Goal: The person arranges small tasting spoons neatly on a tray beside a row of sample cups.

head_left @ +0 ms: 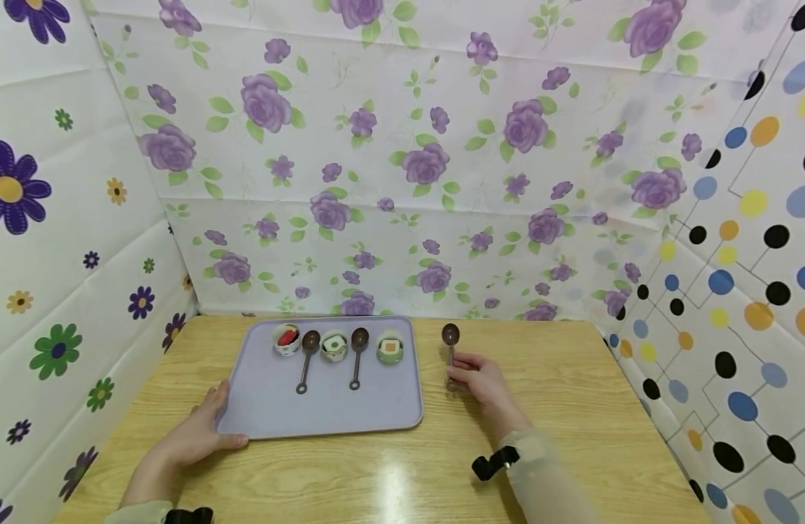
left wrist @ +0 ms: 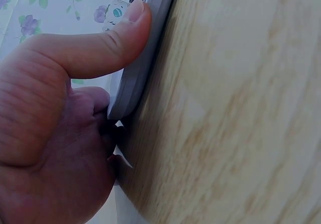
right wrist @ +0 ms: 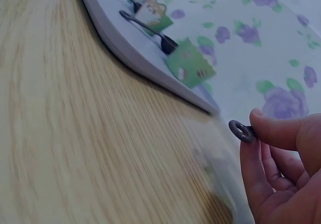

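Head view: the right hand (head_left: 479, 378) pinches the near end of a spoon (head_left: 450, 346) on the counter (head_left: 573, 407), right of the tray (head_left: 324, 407); its handle runs near-to-far, bowl at the far end. Left hand (head_left: 202, 433) grips the tray's near-left corner. Three spoons, three cups.

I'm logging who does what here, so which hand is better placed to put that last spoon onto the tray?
Right. The right hand already pinches the handle of the loose spoon, which lies on the table just right of the tray. The left hand grips the tray's near left corner, far from that spoon.
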Demonstrator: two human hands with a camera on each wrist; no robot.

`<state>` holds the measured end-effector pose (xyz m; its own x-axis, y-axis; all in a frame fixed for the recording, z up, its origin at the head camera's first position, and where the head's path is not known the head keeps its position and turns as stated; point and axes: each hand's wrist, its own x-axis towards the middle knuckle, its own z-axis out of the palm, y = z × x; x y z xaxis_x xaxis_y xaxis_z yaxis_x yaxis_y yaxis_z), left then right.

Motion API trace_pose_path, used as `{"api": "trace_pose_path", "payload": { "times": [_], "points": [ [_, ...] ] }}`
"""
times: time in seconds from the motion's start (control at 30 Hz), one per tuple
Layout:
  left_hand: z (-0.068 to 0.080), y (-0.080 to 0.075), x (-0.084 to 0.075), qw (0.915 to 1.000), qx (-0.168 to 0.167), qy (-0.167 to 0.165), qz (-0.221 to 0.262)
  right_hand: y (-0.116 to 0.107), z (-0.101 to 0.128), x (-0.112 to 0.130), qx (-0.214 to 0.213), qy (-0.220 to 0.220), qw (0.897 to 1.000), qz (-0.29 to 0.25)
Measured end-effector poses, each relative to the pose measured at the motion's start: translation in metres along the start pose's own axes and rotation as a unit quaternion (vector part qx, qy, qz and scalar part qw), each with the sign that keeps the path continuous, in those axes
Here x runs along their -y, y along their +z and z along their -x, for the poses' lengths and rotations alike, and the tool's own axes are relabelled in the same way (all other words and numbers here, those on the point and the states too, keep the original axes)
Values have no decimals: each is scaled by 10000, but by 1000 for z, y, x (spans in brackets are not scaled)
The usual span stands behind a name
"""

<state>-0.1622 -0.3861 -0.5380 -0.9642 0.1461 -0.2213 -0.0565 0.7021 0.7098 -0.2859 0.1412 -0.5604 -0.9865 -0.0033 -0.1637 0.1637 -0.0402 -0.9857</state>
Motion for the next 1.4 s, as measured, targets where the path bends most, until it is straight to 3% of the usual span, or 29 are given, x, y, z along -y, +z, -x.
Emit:
{"api": "trace_pose_path", "payload": {
  "times": [0.3,0.6,1.13,1.4],
  "points": [
    [0,2,2,10000,7,-9,46,42,-4,2,241,-208,9985,439],
    [-2,1,1,10000,54,-62,48,69,-8,5,80,-186,9960,869],
    [-1,1,0,10000,19,-26,84,83,-11,9,-116,-420,9803,1925],
    [-1,1,1,10000,27,-45,63,89,-11,15,-136,-633,9628,2624]
  ]
}}
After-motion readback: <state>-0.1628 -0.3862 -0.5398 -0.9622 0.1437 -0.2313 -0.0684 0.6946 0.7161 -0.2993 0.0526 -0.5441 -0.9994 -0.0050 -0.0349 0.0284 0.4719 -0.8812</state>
